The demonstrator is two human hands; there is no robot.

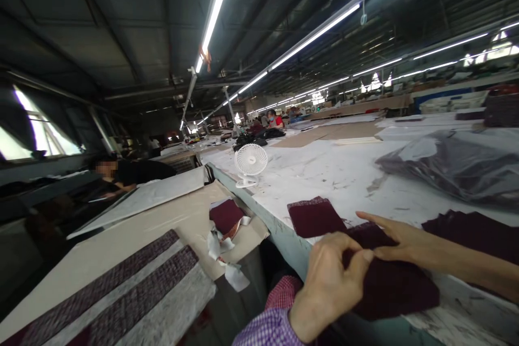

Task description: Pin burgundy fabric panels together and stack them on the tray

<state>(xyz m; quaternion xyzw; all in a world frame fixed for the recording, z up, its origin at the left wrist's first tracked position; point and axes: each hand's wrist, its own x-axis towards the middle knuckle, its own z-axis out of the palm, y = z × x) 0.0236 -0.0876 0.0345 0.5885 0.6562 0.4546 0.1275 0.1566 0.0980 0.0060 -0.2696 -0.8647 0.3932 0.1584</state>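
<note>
My left hand (pixel 332 281), in a purple checked sleeve, is closed in a pinch at the edge of a dark maroon fabric piece (pixel 395 289). From the right, my right hand (pixel 399 240) lies over the same fabric, forefinger stretched out and thumb apart from it, close to the left fingertips. Part of the cloth shows between that thumb and forefinger; its other fingers are hidden. Just beyond my left hand, another maroon piece (pixel 316 217) with a speckled edge rests at the table's edge. More maroon pieces (pixel 478 232) lie to the right, partly behind my right forearm.
A small white fan (pixel 251 161) stands on the white-covered table (pixel 324 167). A clear plastic bag (pixel 454 165) lies at the right. On the lower left table are bundled scraps (pixel 227 219) and striped knit strips (pixel 141 281). A person in black (pixel 141 171) bends at the far left.
</note>
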